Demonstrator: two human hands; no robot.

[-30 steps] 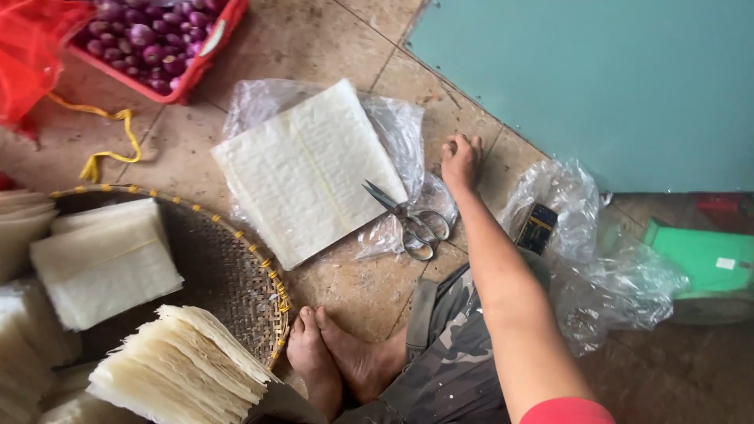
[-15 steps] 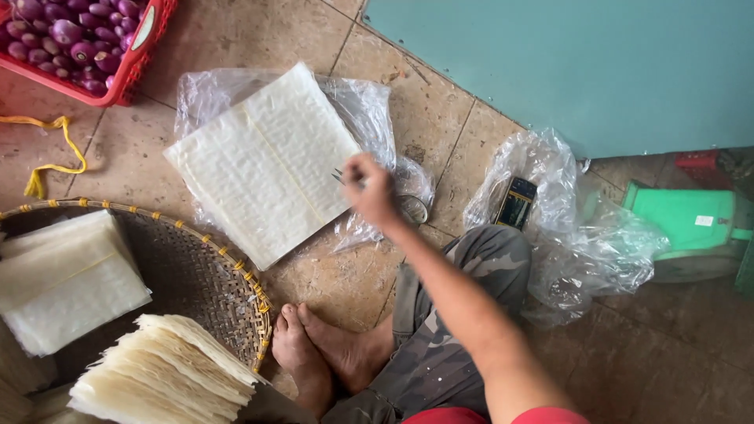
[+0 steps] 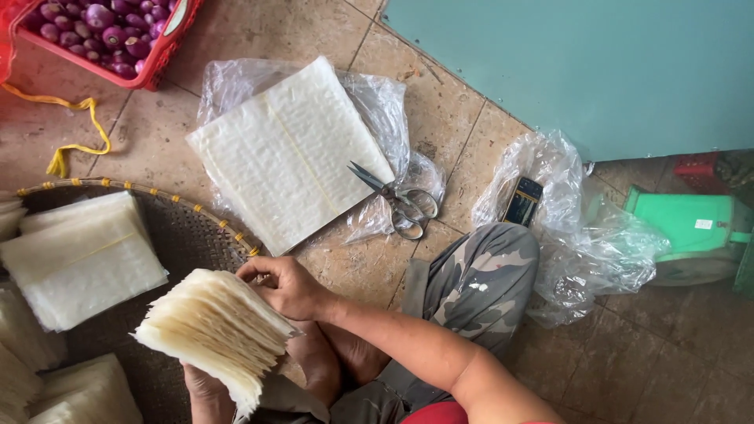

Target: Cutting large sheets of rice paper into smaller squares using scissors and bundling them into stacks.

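My right hand (image 3: 287, 286) rests its fingers on the top edge of a fanned stack of thin white sheets (image 3: 216, 330). My left hand (image 3: 206, 386) supports that stack from below, mostly hidden by it. The stack is tilted up over the rim of a round woven tray (image 3: 200, 216). A large flat stack of white sheets (image 3: 287, 153) lies on clear plastic on the tiled floor. Grey scissors (image 3: 397, 200) lie beside it, untouched.
More white sheet stacks (image 3: 78, 259) lie in the woven tray. A red basket of purple onions (image 3: 102, 31) sits at the top left, with yellow string (image 3: 75, 129) below it. A dark phone (image 3: 522, 202) lies on crumpled plastic; a green scale (image 3: 695, 235) stands right.
My right hand left the scissors area and came down to the fanned stack. The stack has been lifted and is now gripped by both hands.
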